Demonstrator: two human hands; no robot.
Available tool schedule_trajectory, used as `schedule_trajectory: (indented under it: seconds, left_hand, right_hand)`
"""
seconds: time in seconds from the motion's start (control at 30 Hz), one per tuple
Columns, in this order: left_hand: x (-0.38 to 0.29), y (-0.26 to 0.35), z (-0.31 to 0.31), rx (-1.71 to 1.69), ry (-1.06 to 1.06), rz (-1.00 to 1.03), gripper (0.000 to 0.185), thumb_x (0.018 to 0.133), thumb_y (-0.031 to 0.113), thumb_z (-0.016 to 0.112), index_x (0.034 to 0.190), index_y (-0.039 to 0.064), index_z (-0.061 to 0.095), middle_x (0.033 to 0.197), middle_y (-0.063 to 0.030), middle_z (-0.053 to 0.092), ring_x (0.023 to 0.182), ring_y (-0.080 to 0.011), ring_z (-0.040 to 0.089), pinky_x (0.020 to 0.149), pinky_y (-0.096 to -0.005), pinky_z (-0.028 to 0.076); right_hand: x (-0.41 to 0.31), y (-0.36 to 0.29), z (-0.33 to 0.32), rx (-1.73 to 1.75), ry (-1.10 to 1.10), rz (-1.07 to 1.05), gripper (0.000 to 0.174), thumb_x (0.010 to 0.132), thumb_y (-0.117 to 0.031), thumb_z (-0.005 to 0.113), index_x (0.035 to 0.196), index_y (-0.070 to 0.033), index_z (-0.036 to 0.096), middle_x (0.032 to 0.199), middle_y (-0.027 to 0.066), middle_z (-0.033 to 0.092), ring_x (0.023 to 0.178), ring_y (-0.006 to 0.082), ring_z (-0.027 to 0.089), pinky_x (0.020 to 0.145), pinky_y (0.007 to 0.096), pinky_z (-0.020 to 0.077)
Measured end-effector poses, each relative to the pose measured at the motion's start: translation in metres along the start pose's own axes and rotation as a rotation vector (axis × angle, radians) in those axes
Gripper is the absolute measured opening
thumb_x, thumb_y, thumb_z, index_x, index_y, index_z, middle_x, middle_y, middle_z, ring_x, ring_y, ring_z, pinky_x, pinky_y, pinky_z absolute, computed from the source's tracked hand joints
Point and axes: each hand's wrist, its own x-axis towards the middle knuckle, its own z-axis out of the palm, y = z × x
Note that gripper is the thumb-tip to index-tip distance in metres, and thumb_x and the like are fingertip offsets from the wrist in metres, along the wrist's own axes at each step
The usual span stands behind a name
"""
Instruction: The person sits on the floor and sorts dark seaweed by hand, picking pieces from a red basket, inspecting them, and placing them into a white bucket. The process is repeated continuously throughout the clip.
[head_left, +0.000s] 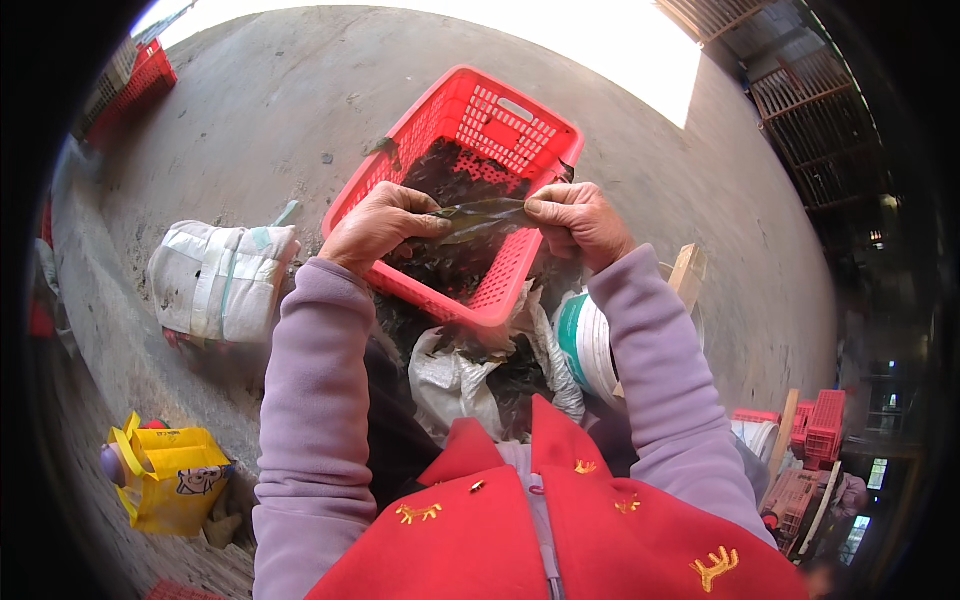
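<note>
A dark, thin leafy strip, perhaps seaweed (480, 219), is stretched between my two hands. My left hand (386, 225) pinches its left end between thumb and fingers. At the other end, my right hand (574, 221) grips the strip the same way. Both hands are above a red perforated plastic crate (491, 306), which holds a heap of similar dark leafy pieces (450, 255). A few pieces hang over the crate's rim. Below the crate, a white woven sack (450, 382) lies open with more dark leafy material inside.
White-and-green plastic buckets (589, 341) stand right of the sack, beside a wooden piece (686, 274). A strapped pale cloth bundle (225, 281) and a yellow bag (180, 480) sit on the concrete floor at left. More red crates (825, 424) are at far right and upper left.
</note>
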Motion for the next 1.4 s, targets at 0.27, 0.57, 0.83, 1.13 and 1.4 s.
schedule_trajectory:
  seconds: [0.27, 0.57, 0.83, 1.13, 1.4]
  left_hand:
    - [-0.009, -0.010, 0.003, -0.222, 0.219, -0.007, 0.012, 0.081, 0.012, 0.063, 0.073, 0.004, 0.062, 0.060, 0.0015, 0.056, 0.043, -0.0039, 0.042, 0.040, -0.0196, 0.031]
    - [0.005, -0.040, 0.004, -0.004, 0.291, 0.081, 0.010, 0.078, 0.010, 0.066, 0.081, 0.001, 0.068, 0.060, -0.0002, 0.058, 0.043, -0.0056, 0.043, 0.038, -0.0217, 0.032]
    - [0.019, -0.064, 0.055, 0.780, 0.448, -0.017, 0.032, 0.071, 0.018, 0.069, 0.101, 0.007, 0.066, 0.093, -0.0096, 0.064, 0.091, -0.0253, 0.057, 0.079, -0.0360, 0.045]
    - [0.003, -0.037, 0.089, -0.066, 0.535, 0.370, 0.039, 0.074, 0.006, 0.065, 0.111, 0.000, 0.055, 0.095, -0.0090, 0.063, 0.086, -0.0161, 0.060, 0.077, -0.0271, 0.047]
    - [-0.012, -0.037, 0.065, -0.364, 0.505, 0.055, 0.013, 0.081, 0.011, 0.060, 0.087, 0.000, 0.063, 0.073, -0.0070, 0.064, 0.059, -0.0111, 0.058, 0.052, -0.0232, 0.044]
  right_hand:
    - [0.015, 0.013, -0.036, -1.011, 0.236, -0.055, 0.018, 0.078, -0.019, 0.068, 0.072, -0.003, 0.065, 0.056, -0.0013, 0.054, 0.048, 0.0026, 0.044, 0.043, 0.0192, 0.0332]
    - [-0.051, -0.023, -0.034, -0.383, 0.009, -0.031, 0.021, 0.079, -0.023, 0.069, 0.076, -0.002, 0.069, 0.053, -0.0042, 0.049, 0.046, 0.0032, 0.038, 0.043, 0.0201, 0.0271]
    - [-0.073, -0.032, -0.010, -0.461, 0.265, -0.226, 0.013, 0.078, -0.014, 0.068, 0.079, -0.001, 0.069, 0.062, 0.0007, 0.060, 0.051, 0.0061, 0.048, 0.048, 0.0224, 0.0381]
    - [-0.045, -0.023, 0.014, -0.330, 0.360, -0.201, 0.016, 0.083, -0.018, 0.062, 0.084, -0.003, 0.068, 0.050, -0.0053, 0.044, 0.038, 0.0021, 0.029, 0.035, 0.0208, 0.0186]
    - [-0.044, 0.019, 0.006, 0.242, 0.372, -0.228, 0.012, 0.085, -0.019, 0.059, 0.078, -0.009, 0.059, 0.049, -0.0069, 0.038, 0.036, 0.0018, 0.026, 0.034, 0.0194, 0.0163]
